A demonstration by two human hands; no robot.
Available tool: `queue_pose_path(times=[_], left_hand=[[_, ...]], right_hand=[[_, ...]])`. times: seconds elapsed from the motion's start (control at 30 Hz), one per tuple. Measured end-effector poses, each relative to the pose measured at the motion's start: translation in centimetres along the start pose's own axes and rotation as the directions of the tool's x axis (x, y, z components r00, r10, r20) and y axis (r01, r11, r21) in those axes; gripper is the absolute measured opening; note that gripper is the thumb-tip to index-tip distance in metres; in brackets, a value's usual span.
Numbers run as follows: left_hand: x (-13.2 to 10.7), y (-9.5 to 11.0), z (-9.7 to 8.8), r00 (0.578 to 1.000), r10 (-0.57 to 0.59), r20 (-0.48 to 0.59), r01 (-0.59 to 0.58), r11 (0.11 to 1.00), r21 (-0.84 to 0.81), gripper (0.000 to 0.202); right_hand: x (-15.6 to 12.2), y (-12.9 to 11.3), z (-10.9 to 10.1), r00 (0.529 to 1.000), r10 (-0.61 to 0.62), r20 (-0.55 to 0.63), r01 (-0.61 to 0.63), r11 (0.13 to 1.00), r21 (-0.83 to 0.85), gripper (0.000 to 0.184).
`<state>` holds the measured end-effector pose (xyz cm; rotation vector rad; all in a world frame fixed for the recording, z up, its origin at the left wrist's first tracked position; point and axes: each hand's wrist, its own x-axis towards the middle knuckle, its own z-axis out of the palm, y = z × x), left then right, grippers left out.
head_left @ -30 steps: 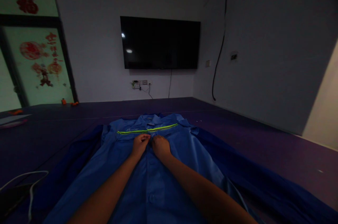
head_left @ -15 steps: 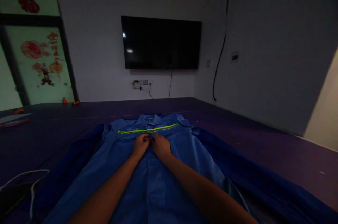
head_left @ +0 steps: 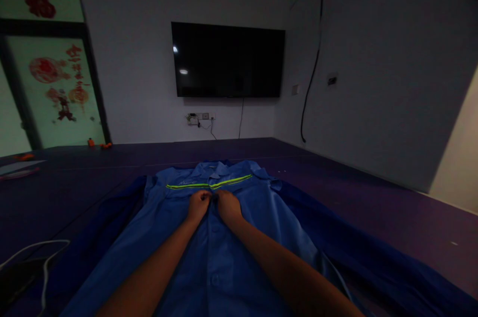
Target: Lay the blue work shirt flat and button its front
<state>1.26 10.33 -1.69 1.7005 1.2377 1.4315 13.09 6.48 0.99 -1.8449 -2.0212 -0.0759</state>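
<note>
A blue work shirt [head_left: 239, 252] with a yellow-green stripe across the chest lies spread out, collar pointing away from me and dark blue sleeves out to both sides. My left hand [head_left: 199, 204] pinches the front placket just below the stripe. Close beside it, my right hand [head_left: 228, 205] grips the other edge of the placket, its fingers curled. The fingertips of both hands nearly meet, and whatever button sits between them is hidden. Lower down, a button [head_left: 215, 279] shows on the placket.
The shirt rests on a dark purple floor [head_left: 373, 207]. A white cable [head_left: 45, 277] and a dark object lie at the lower left. Small orange things [head_left: 106, 146] stand by the glass door [head_left: 56, 93]. A television [head_left: 228, 60] hangs on the far wall.
Both hands stay at the same spot on the placket, with only slight finger movement. The cloth near the collar opening has shifted a little.
</note>
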Motion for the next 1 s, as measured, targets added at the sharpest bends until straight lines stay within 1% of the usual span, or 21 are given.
queue_pose_path(times=[0.1,0.17,0.27,0.33,0.5,0.6,0.77,0.87,1.0], left_hand=[[0.1,0.0,0.0,1.0,-0.003,0.0,0.003,1.0,-0.003,0.019],[0.0,0.1,0.0,1.0,-0.008,0.023,0.008,1.0,-0.018,0.02],[-0.5,0.6,-0.2,0.998,-0.007,0.056,0.01,0.999,-0.046,0.021],[-1.1,0.9,-0.4,0.997,-0.005,0.077,0.008,0.999,-0.045,0.023],[-3.6,1.8,-1.2,0.985,-0.029,0.169,0.035,0.999,-0.03,0.027],[-5.1,2.5,-1.9,0.981,-0.033,0.192,0.044,0.998,-0.055,0.027],[-7.3,3.5,-2.7,0.975,-0.093,0.202,0.112,0.99,-0.085,0.027],[-8.0,3.4,-2.8,0.966,-0.149,0.21,0.17,0.981,-0.088,0.031],[-8.0,3.1,-2.8,0.953,-0.165,0.255,0.193,0.977,-0.088,0.036]], right_hand=[[0.3,0.5,0.0,0.998,0.055,-0.029,-0.052,0.993,0.105,0.037],[0.4,0.7,0.0,0.997,0.065,-0.044,-0.057,0.985,0.165,0.039],[0.2,0.7,-0.1,0.997,0.062,-0.042,-0.052,0.977,0.208,0.041],[-0.1,0.6,-0.1,0.998,0.052,-0.024,-0.046,0.977,0.209,0.046],[-1.8,0.5,0.0,0.997,-0.051,0.054,0.042,0.988,0.152,0.056],[-3.3,0.7,-0.1,0.988,-0.121,0.097,0.107,0.984,0.142,0.058],[-5.9,1.2,-0.8,0.956,-0.269,0.116,0.248,0.953,0.172,0.045],[-6.9,1.2,-1.2,0.947,-0.297,0.124,0.275,0.947,0.168,0.041],[-7.3,1.0,-1.4,0.946,-0.305,0.108,0.285,0.944,0.164,0.04]])
